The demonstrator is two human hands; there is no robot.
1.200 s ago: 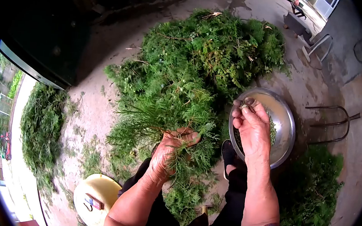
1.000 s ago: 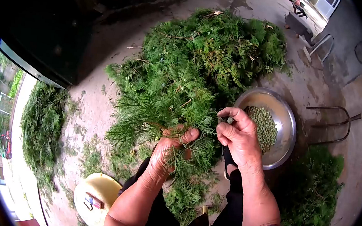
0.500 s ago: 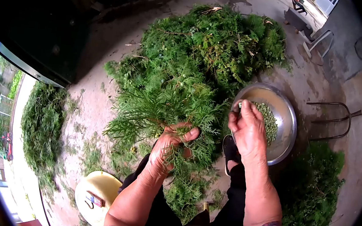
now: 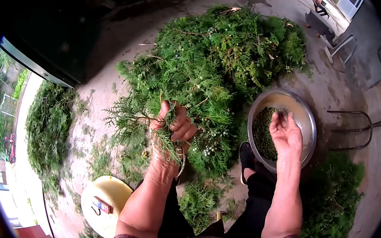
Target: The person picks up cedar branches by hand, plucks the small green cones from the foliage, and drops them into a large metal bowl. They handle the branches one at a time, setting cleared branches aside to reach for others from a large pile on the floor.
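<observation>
My left hand is closed around a cypress branch, whose flat green fronds stick out to the left and hang down over the wrist. A bare stem curves below the fist. Above a steel basin on the right, my right hand is turned partly palm up with its fingers apart and nothing visible in it. Small green cones cover the basin's bottom. Just beyond my left hand rises a big heap of cypress branches, with pale cones among the fronds.
A yellow round stool at lower left bears a small phone-like object. More cut greenery lies at left and lower right. A metal fork rests on the floor right of the basin. My shoe is beside the basin.
My right hand has moved right and opened from a pinch over the basin. My left hand has risen and turned with the branch, its fronds now spreading less widely. The view has shifted slightly.
</observation>
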